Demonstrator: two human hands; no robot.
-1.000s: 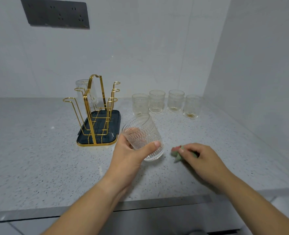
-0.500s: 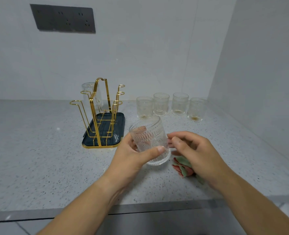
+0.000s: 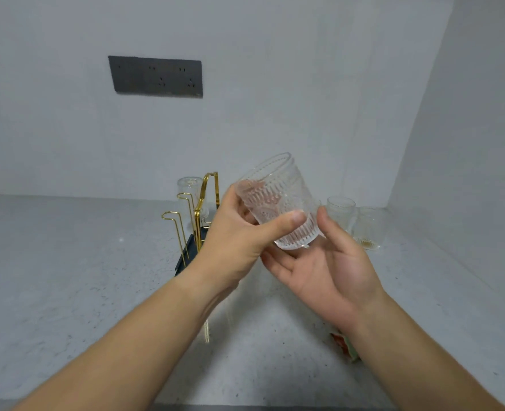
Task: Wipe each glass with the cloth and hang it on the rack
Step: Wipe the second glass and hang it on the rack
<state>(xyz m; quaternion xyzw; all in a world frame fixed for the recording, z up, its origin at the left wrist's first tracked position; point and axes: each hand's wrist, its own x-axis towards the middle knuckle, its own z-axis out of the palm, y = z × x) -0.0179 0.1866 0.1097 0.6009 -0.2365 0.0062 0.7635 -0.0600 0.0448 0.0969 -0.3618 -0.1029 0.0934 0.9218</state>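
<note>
My left hand (image 3: 233,241) grips the clear ribbed glass tumbler (image 3: 275,197), tilted, at frame centre above the speckled grey table (image 3: 67,277); my right hand (image 3: 328,271) lies open, palm up, beneath its base.

Shows as two bare forearms, the left forearm (image 3: 132,336) and the right forearm (image 3: 417,351), uncovered all the way from the wrists to the bottom edge of view. Ends in a bare left hand (image 3: 230,244) and a bare right hand (image 3: 337,277), with slim fingers and a short, plain, rounded nail visible on the left thumb (image 3: 297,217).
</note>
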